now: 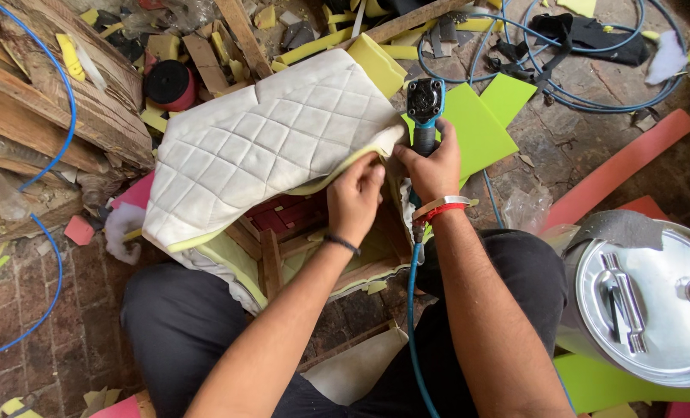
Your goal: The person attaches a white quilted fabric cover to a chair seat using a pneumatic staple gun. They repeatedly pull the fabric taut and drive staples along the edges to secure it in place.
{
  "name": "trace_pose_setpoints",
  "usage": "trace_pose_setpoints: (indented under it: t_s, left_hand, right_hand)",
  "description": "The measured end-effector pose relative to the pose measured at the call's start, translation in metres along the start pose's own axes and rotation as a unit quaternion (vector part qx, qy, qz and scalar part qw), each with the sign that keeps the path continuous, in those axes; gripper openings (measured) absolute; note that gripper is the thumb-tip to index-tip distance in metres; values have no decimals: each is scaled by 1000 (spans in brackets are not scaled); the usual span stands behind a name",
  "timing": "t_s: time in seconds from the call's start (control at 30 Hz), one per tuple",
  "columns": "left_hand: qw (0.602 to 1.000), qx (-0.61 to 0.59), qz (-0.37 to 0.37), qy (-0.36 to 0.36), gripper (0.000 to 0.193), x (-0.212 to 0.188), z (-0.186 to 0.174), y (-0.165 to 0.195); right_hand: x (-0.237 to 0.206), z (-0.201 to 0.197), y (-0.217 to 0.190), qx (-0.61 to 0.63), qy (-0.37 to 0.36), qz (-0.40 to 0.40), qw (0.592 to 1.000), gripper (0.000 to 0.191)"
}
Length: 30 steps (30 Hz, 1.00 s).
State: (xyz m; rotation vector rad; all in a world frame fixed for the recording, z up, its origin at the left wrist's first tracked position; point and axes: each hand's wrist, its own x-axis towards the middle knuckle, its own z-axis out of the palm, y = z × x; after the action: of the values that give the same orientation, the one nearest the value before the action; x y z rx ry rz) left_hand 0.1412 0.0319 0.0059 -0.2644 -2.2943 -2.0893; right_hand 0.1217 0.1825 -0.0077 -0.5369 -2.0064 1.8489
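A white quilted upholstery cover (267, 147) backed with yellow foam lies over a small wooden frame (271, 259) between my knees. My left hand (354, 197) pinches the cover's right edge down against the frame. Just beside it, my right hand (430, 166) grips the handle of a blue-and-black pneumatic staple gun (424, 104), held upright at that same edge. A blue air hose (414, 325) runs from the gun down past my right wrist.
A shiny metal lidded can (654, 302) stands at the right. Wooden planks (43, 101) are stacked at the left. Yellow and green foam scraps (476, 124), pink strips (616, 166) and coiled blue hoses (592, 101) litter the brick floor.
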Motion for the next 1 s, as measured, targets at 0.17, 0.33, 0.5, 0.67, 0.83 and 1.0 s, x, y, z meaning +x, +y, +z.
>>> trace_pose_setpoints:
  t_s: [0.17,0.33,0.5,0.67,0.83,1.0]
  left_hand:
    - [972,-207,-108,2,20,31,23,-15]
    - [887,-360,-286,42,14,38,25,4]
    - [917,-258,-299,59,20,43,34,24]
    - [992,48,-86,81,44,48,32,23]
    - [995,-38,-90,-3,39,52,11,4]
    - [976,-166,-139,9,32,46,13,-2]
  right_hand:
    - [0,-3,3,-49,-6,-28,998,75]
    - [2,1,15,-62,-11,-29,998,75]
    - [4,1,22,-97,12,-87,991,74]
    - [2,-1,20,-97,10,-38,995,83]
    - [-2,0,15,-110,12,-67,992,80]
    - [-6,-2,8,-100,7,-64,993,80]
